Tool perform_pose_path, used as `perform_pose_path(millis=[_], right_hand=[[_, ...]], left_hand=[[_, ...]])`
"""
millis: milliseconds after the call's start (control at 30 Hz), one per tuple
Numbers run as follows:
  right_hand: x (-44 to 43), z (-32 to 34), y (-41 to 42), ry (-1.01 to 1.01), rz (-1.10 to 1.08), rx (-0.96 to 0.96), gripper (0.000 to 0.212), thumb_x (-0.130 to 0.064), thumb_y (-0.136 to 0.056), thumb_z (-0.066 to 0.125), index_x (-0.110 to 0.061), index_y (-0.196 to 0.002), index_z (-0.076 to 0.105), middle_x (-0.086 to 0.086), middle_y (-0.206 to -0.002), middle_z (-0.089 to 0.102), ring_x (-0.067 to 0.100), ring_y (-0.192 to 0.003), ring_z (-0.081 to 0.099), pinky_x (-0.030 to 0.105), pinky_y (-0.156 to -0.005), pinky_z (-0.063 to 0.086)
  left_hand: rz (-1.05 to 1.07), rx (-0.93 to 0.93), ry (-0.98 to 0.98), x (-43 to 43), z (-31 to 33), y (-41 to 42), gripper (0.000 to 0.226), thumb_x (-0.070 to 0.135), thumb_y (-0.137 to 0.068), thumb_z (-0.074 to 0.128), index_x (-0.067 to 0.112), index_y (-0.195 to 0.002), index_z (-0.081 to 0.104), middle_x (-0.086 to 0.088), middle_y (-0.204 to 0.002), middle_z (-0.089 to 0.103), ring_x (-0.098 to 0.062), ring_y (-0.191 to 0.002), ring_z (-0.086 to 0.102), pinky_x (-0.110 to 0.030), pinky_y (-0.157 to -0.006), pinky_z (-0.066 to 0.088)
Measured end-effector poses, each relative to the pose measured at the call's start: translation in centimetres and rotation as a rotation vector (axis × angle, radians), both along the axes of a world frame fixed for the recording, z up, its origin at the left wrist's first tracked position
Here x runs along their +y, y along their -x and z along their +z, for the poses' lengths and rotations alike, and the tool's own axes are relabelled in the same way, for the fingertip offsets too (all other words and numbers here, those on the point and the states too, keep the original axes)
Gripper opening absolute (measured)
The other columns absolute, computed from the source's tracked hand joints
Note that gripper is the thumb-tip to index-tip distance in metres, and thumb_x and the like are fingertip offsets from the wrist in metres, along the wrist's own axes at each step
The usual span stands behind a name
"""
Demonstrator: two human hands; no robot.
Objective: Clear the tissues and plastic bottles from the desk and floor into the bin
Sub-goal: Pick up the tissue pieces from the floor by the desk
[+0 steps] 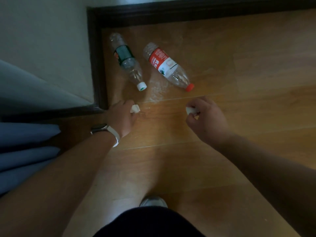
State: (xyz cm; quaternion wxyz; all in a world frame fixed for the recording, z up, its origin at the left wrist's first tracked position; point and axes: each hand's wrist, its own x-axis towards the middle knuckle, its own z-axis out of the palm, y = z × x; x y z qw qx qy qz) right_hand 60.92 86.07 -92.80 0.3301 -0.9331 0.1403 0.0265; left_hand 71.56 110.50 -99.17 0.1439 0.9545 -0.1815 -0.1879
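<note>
Meanwhile, each hand — left hand (119,117), right hand (205,115) — pinches a soft, weightless tissue wad (135,108), two light, crushable bottles (166,66) lying just beyond, best grasped mid-body.

open floor (239,117) right of both bottles (168,66); dark skirting (95,65) hems the green-label bottle (125,60) left, apparently not touching.

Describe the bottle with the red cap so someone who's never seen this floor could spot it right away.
Start at the dark baseboard where it turns the corner; two clear plastic bottles lie on the wooden floor just beside it. The red-capped bottle is the one farther from the baseboard. Its red and white label sets it apart from the green-labelled, white-capped bottle.
</note>
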Motion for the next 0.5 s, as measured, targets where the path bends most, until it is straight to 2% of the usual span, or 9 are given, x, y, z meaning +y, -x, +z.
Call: perform_pose_path(millis=[100,267,433,500], right_hand=[[-1.2,0.4,0.5,-0.005,-0.018,0.031,0.022,-0.005,-0.076,0.064,-0.011,-0.097,0.066,0.007,-0.101,0.058,0.021,-0.088,0.054,0.021,-0.071,0.034],[-3.3,3.5,2.4,-0.043,-0.018,0.045,0.023,-0.003,-0.075,0.066,-0.006,-0.098,0.066,0.011,-0.101,0.059,0.025,-0.090,0.055,0.013,-0.069,0.025],[-5.5,10.9,7.3,-0.106,-0.117,0.188,0.024,-0.022,-0.080,0.061,-0.029,-0.104,0.059,-0.006,-0.098,0.056,0.015,-0.088,0.053,0.028,-0.073,0.040],[-5.9,15.3,9.3,-0.105,-0.144,0.166,0.022,-0.019,-0.080,0.061,-0.026,-0.101,0.060,-0.006,-0.096,0.057,0.015,-0.087,0.054,0.028,-0.072,0.041]], left_hand=[[-0.005,-0.072,0.079,-1.6,1.8,1.6,0.030,0.028,-0.087,0.065,0.017,-0.116,0.062,-0.010,-0.108,0.062,-0.035,-0.098,0.060,-0.044,-0.079,0.051],[-0.037,-0.142,0.187,-5.2,5.8,3.9,0.033,0.031,-0.082,0.064,0.018,-0.111,0.065,-0.005,-0.104,0.063,-0.032,-0.094,0.063,-0.046,-0.073,0.054],[-0.044,-0.109,0.258,-8.4,14.3,6.8,0.032,0.038,-0.082,0.055,0.019,-0.106,0.065,-0.003,-0.098,0.065,-0.030,-0.090,0.063,-0.045,-0.074,0.053],[-0.060,-0.088,0.246,-9.2,19.3,8.1,0.030,0.034,-0.083,0.060,0.021,-0.109,0.065,-0.002,-0.100,0.066,-0.029,-0.091,0.063,-0.044,-0.075,0.053]])
